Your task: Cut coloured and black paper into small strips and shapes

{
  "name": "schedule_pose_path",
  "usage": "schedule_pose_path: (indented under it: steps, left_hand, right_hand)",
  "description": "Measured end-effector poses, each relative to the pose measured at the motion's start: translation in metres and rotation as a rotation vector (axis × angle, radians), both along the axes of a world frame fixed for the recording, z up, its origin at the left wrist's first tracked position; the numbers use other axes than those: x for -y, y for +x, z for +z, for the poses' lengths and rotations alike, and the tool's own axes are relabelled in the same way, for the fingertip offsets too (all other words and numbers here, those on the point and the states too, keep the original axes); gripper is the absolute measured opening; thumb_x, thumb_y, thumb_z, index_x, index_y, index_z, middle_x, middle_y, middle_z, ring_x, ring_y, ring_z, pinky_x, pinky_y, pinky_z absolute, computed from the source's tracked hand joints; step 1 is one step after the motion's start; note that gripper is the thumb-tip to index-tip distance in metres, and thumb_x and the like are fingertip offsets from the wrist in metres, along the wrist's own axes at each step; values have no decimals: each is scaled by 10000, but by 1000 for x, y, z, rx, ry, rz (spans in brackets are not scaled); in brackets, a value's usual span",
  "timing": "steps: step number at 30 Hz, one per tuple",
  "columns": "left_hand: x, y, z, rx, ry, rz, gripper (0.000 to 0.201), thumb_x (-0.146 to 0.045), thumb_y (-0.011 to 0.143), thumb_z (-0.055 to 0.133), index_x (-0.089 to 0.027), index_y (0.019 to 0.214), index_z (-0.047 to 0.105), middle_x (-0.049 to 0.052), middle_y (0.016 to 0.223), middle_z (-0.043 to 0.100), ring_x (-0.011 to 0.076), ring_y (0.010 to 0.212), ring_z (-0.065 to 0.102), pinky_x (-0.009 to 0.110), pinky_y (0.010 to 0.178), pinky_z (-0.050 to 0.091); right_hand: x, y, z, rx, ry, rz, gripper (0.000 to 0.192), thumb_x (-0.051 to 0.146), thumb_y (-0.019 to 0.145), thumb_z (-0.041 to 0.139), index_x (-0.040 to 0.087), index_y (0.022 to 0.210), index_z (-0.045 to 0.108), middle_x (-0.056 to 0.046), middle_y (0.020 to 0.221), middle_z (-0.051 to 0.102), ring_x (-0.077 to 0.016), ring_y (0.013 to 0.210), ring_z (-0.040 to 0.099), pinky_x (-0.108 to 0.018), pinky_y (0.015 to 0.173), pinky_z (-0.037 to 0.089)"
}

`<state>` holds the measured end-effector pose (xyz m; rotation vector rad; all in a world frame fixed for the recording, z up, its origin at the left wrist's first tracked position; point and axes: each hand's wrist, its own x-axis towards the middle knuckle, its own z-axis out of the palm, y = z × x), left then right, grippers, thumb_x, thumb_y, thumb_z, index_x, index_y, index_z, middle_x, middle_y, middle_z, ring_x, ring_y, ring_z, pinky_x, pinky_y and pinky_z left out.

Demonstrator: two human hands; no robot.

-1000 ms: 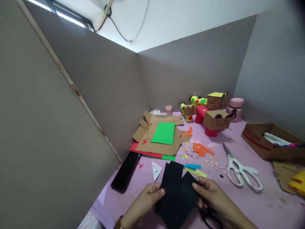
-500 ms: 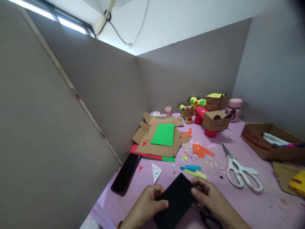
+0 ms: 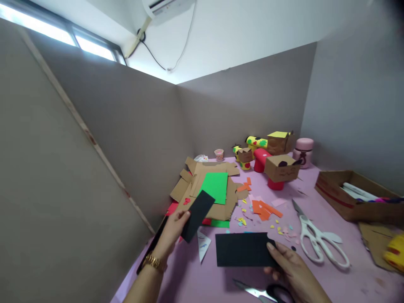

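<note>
My left hand (image 3: 173, 230) is closed on a small black sheet of paper (image 3: 199, 212), tilted over the front of the cardboard stack. My right hand (image 3: 288, 264) grips a second black sheet (image 3: 241, 250), held nearly level above the pink table. Just below that sheet are black-handled scissors (image 3: 254, 291), partly cut off by the bottom edge; they appear apart from my fingers. Under my left hand's sheet, a green sheet (image 3: 219, 183) rests on brown cardboard (image 3: 189, 210). A white paper triangle (image 3: 203, 245) lies between my hands.
White scissors (image 3: 315, 237) lie open on the right, near an open cardboard box (image 3: 337, 198) holding markers. Orange strips (image 3: 263, 208) and small scraps are scattered mid-table. Cardboard animal figures (image 3: 280, 168) and a pink flask (image 3: 303, 153) stand at the back. A phone (image 3: 151, 248) lies left, partly hidden.
The black paper held between both hands now shows as two separate sheets, one in each hand. My left hand has moved forward and left; the scissors near my right hand are more visible.
</note>
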<state>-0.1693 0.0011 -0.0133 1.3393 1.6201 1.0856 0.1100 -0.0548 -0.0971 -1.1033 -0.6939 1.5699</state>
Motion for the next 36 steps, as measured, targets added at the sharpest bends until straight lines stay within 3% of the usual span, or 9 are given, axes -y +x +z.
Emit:
schedule_pose_path:
  steps: [4,7,10,13,20,24,26,29,36]
  left_hand:
    - [-12,21,3,-90,231,107,655,-462,705,632,-177,1250,408,148,1413,335,309,1333,227,426,1059,219]
    - [14,75,-32,128,225,145,579,-554,771,539,-187,1202,414,153,1312,458,280,1240,415,393,1007,331]
    - [41,131,-75,399,48,43,646,-643,612,660,-188,1051,530,145,1124,601,295,1058,567,345,831,465]
    - [44,161,-84,544,-159,-90,537,-645,634,645,-148,837,640,116,845,691,283,868,632,340,731,477]
    - [18,161,-45,541,-208,-434,419,-481,572,782,-109,729,666,33,634,650,148,581,561,254,579,436]
    - [22,164,-57,508,-98,-337,488,-547,734,625,-177,1053,612,-7,627,614,141,562,548,252,568,448]
    - [26,162,-63,437,8,-366,450,-525,800,554,-224,1131,590,36,787,662,177,700,600,285,664,478]
    - [27,155,-66,251,196,-481,263,-409,787,615,-270,999,686,78,1035,668,234,922,607,315,790,471]
    - [20,142,-65,116,248,-710,191,-229,792,619,-339,879,748,48,883,742,214,772,663,299,681,489]
  right_hand:
    - [-2,1,9,-102,7,-51,415,424,553,840,193,835,642,27,670,690,-118,503,668,-151,394,451]
    - [-4,0,8,-146,37,-97,432,426,577,828,214,893,623,15,750,704,-159,627,704,-178,458,487]
    - [-5,-1,4,-154,70,-82,432,457,590,811,221,889,608,15,769,697,-145,628,692,-177,476,478]
    - [-4,4,2,-103,97,0,401,473,576,812,173,772,633,24,599,650,-113,472,607,-175,419,422]
    - [-10,35,11,1,113,120,418,541,640,737,138,638,629,41,503,576,-78,402,495,-177,402,376]
    - [-14,44,11,26,109,129,411,528,631,750,145,626,602,56,482,562,-55,331,462,-169,362,356]
    - [-16,47,12,37,112,92,388,516,659,736,154,642,598,59,506,569,-55,348,477,-163,370,365]
    - [-18,48,11,37,107,60,383,516,663,733,156,654,603,61,494,568,-59,351,481,-160,369,365]
    - [-13,40,11,-26,49,73,277,427,732,716,166,713,626,49,516,589,-64,407,487,-168,424,382]
